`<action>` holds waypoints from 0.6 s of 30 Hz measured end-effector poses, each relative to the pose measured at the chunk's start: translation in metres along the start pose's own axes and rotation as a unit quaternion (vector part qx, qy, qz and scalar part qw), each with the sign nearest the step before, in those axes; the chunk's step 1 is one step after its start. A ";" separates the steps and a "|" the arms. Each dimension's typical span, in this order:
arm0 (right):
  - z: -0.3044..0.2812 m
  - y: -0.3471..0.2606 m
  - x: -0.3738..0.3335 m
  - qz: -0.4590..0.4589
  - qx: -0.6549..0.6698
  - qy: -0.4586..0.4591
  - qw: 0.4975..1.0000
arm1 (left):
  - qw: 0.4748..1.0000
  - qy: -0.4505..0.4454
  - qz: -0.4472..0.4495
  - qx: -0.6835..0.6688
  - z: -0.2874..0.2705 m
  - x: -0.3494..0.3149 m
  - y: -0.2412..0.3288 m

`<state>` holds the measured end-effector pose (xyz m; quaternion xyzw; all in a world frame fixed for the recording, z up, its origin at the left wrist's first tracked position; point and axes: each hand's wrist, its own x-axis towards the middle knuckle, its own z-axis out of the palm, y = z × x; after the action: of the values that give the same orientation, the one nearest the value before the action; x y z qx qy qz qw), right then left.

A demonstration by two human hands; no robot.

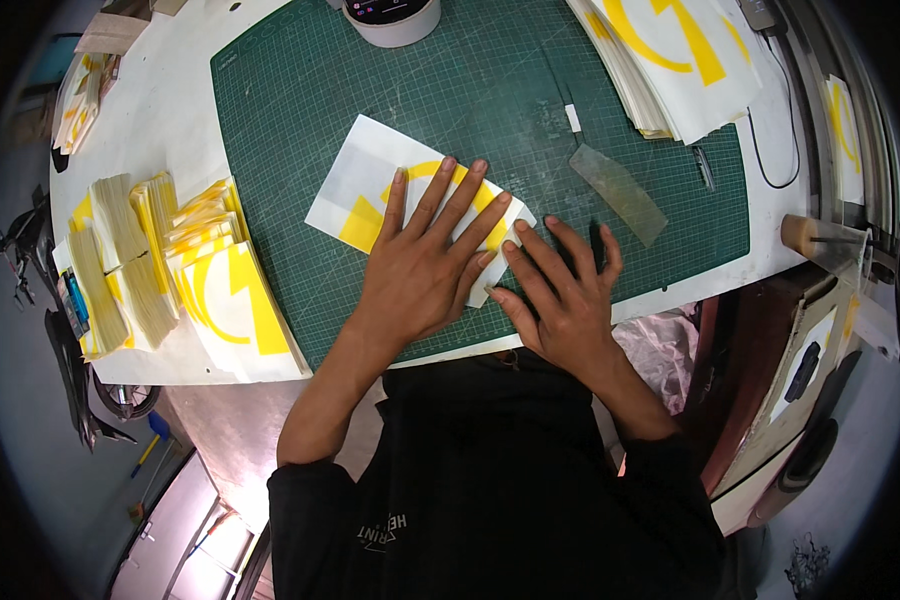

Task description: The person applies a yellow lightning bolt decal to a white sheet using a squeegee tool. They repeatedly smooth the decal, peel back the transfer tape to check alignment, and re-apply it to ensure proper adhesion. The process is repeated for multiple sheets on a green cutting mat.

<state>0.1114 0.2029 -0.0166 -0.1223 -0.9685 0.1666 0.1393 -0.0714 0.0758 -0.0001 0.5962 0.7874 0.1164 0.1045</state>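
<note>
A white paper piece point(348, 168) with a yellow print lies slanted on the green cutting mat point(290, 110), with a narrow folded flap along its right side. My left hand point(415, 265) rests flat across the paper, fingers spread, covering much of the yellow print. At the flap's lower right edge is my right hand point(570, 305), its fingers apart and the index fingertip and thumb at the paper's border. Part of the flap is hidden beneath the fingers of both hands.
A translucent strip point(620, 195) and a small dark tool point(705, 167) lie to the right on the mat. Printed sheets point(670, 85) are stacked at the far right. Folded yellow-and-white pieces point(235, 300) stand at the left. A round device point(395, 28) sits at the far edge.
</note>
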 end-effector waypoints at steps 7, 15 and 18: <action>0.002 0.000 0.000 -0.001 0.004 0.002 1.000 | 1.000 -0.001 -0.003 0.004 -0.001 0.002 0.001; -0.001 -0.001 0.002 0.005 0.004 -0.004 1.000 | 1.000 0.003 -0.005 0.003 -0.001 0.003 0.002; -0.001 -0.001 0.002 0.001 0.008 0.001 1.000 | 1.000 0.004 -0.005 0.002 -0.002 0.003 0.002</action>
<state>0.1093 0.2029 -0.0150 -0.1220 -0.9669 0.1740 0.1411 -0.0711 0.0789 0.0018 0.5916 0.7912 0.1170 0.1011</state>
